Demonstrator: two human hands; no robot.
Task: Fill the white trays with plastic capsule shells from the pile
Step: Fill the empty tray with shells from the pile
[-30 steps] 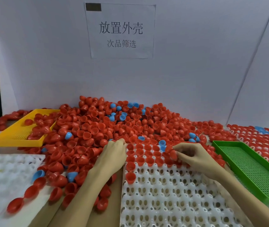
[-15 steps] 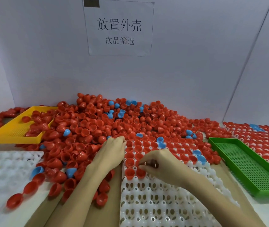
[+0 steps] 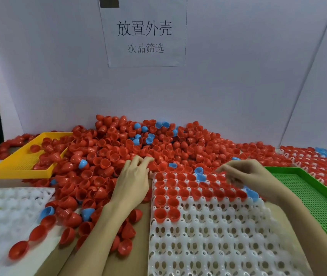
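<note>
A big pile of red capsule shells [image 3: 158,148], with a few blue ones [image 3: 149,139], lies against the back wall. The white tray [image 3: 208,236] in front of me has red shells in its far rows and two more at its left edge [image 3: 166,214]. My left hand [image 3: 132,184] lies at the tray's far left corner, fingertips bent onto shells at the pile's edge; its palm side is hidden. My right hand [image 3: 246,176] hovers over the tray's far right rows, blurred, fingers loosely stretched leftward, nothing seen in them.
A second white tray [image 3: 3,212] lies at the near left. A yellow mesh tray [image 3: 23,168] with some red shells sits at the far left, a green mesh tray [image 3: 309,196] on the right, and a filled tray [image 3: 325,166] behind it. Loose shells [image 3: 73,218] cover the table left of my arm.
My right hand went from the pile to the tray's left side, set a shell beside the lone one there, then swung back up and right. My left hand has stayed put.
</note>
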